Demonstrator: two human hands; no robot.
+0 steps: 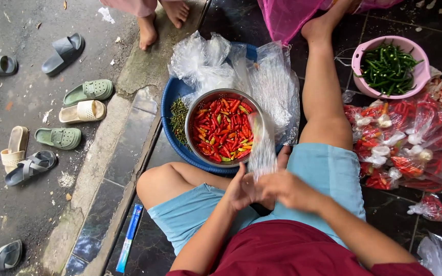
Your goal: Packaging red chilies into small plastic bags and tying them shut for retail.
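Both my hands meet over my lap and hold a small clear plastic bag (262,145), which stands up, blurred, in front of the chillies. My left hand (241,190) grips its lower edge from the left. My right hand (282,188) pinches the same edge from the right. Just beyond the bag a metal colander (194,113) full of red chillies (221,130) sits inside a blue basin (169,105). Green chilli stems (179,120) lie in the basin beside the colander. A heap of clear plastic bags (231,66) is piled on the basin's far side.
A pink bowl (419,76) of green chillies stands far right, above a pile of filled bags of red chillies (405,138). Another person's bare feet (149,30) stand at the top. Several sandals (57,138) lie on the concrete to the left. A blue packet (129,237) lies by my left knee.
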